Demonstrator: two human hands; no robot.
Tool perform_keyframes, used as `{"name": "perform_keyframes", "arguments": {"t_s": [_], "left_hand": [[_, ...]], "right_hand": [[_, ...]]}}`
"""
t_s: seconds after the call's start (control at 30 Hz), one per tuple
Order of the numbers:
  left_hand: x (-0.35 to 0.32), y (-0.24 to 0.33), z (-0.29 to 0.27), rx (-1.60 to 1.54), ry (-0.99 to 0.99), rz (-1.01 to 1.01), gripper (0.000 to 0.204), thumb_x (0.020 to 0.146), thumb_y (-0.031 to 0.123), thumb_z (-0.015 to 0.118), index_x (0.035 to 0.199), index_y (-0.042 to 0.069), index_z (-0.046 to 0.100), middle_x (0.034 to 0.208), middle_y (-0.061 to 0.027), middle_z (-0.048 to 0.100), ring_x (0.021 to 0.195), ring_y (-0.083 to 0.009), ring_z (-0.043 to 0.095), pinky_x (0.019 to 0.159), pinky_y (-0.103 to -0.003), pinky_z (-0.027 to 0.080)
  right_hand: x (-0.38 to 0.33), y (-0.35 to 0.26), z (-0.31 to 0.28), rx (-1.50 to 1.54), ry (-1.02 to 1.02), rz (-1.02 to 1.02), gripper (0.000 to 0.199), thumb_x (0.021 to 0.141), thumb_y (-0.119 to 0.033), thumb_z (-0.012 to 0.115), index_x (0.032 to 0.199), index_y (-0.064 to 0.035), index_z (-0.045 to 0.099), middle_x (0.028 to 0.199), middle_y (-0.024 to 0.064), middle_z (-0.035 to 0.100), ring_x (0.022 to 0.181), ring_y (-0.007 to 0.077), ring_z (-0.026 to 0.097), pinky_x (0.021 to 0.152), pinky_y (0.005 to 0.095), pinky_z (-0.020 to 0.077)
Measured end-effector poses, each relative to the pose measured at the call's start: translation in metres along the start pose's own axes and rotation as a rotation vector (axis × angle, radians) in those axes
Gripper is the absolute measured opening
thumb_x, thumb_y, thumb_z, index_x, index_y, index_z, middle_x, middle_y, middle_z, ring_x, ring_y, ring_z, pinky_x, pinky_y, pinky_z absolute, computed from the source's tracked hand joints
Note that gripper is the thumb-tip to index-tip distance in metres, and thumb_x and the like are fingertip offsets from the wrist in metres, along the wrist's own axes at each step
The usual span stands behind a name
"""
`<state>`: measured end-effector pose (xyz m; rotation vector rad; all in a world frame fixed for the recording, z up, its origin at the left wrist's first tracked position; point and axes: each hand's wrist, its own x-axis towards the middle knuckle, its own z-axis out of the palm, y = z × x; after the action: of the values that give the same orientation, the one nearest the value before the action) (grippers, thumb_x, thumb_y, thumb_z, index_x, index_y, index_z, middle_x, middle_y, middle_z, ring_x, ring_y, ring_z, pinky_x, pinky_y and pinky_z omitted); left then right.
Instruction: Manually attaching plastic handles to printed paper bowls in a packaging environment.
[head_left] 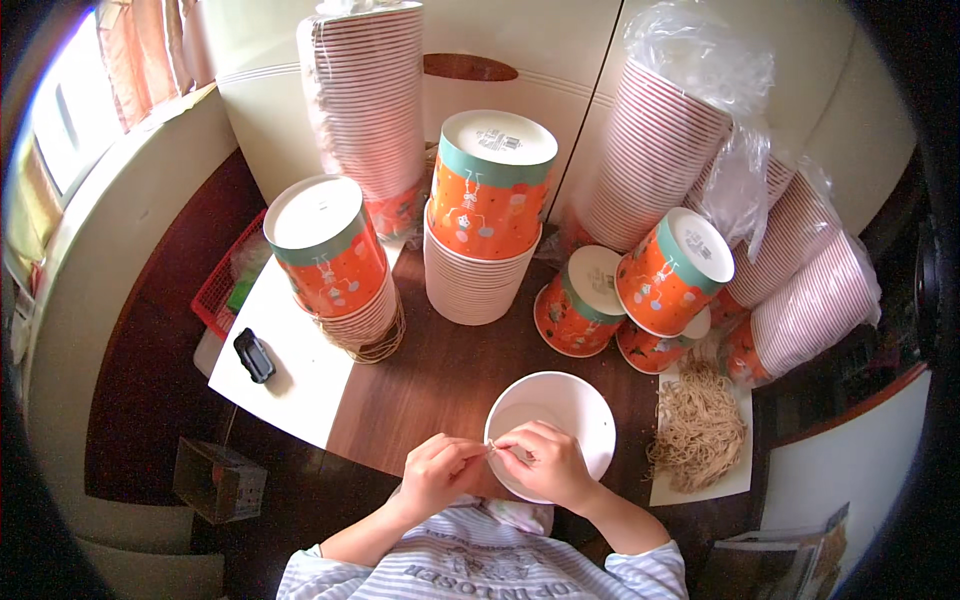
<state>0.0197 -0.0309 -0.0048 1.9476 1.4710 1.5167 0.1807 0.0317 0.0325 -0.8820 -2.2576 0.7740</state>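
Observation:
In front of me a white paper bucket (595,425) stands with its open mouth up, near the table's front edge. My left hand (440,472) is closed in a pinch just left of its rim. Over the bucket's near left rim, my right hand (545,462) pinches too, its fingertips almost meeting the left ones. Something small and pale is between the fingertips, too small to make out. To the right, a tangled heap of tan twine (700,425) lies on a white sheet (740,470).
An upside-down orange bucket (335,270) tops a stack at left, with cord loops (385,350) round its base. More upturned buckets (490,215) stand behind, and tall plastic-wrapped stacks (655,150) line the back. A small black tray (254,356) lies on a white board (300,400); a red basket (212,300) is beyond.

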Motion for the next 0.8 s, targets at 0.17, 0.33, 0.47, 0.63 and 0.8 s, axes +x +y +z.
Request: {"name": "perform_keyframes", "arguments": {"t_s": [0.17,0.33,0.47,0.63,0.8], "left_hand": [[-0.002,0.001,-0.001,-0.156,-0.08,-0.217,0.018,0.065,-0.003,0.065,0.081,0.004,0.061,0.073,-0.0067,0.06,0.058,-0.0144,0.056,0.05,-0.024,0.044],[-0.006,-0.004,-0.001,-0.265,-0.127,-0.308,0.017,0.068,-0.005,0.063,0.082,0.002,0.06,0.076,-0.0055,0.06,0.062,-0.0098,0.055,0.054,-0.021,0.044],[-0.011,-0.008,0.005,-0.465,-0.112,-0.4,0.011,0.073,-0.003,0.061,0.083,0.0,0.059,0.078,-0.0032,0.06,0.067,-0.006,0.054,0.057,-0.019,0.043],[-0.011,-0.004,0.006,-0.513,-0.134,-0.459,0.01,0.075,-0.003,0.06,0.085,-0.001,0.058,0.082,-0.0039,0.06,0.072,-0.0062,0.054,0.061,-0.019,0.043],[-0.013,-0.008,0.01,-0.525,-0.116,-0.463,0.012,0.076,-0.004,0.06,0.087,-0.001,0.057,0.085,-0.0045,0.059,0.074,-0.0063,0.054,0.064,-0.018,0.044]], "right_hand": [[0.001,-0.001,0.0,-0.001,0.002,0.004,0.008,0.07,-0.011,0.064,0.076,-0.0081,0.06,0.072,0.0068,0.06,0.068,0.0244,0.059,0.06,0.0345,0.0481],[0.001,-0.001,0.0,-0.005,-0.009,0.01,0.008,0.07,-0.011,0.065,0.075,-0.0078,0.059,0.072,0.0071,0.06,0.068,0.0246,0.059,0.06,0.0347,0.0479],[0.0,0.0,0.001,-0.005,-0.005,0.002,0.008,0.07,-0.011,0.065,0.075,-0.0077,0.059,0.071,0.0072,0.06,0.067,0.0248,0.059,0.059,0.0347,0.0479],[0.0,0.002,0.001,-0.011,-0.012,-0.008,0.008,0.07,-0.011,0.064,0.076,-0.0079,0.059,0.071,0.0075,0.059,0.067,0.0249,0.059,0.059,0.0351,0.0479],[0.0,0.002,0.002,-0.012,0.0,-0.036,0.01,0.069,-0.009,0.065,0.079,-0.0082,0.06,0.072,0.0056,0.06,0.061,0.0206,0.057,0.055,0.0313,0.0463]]}}
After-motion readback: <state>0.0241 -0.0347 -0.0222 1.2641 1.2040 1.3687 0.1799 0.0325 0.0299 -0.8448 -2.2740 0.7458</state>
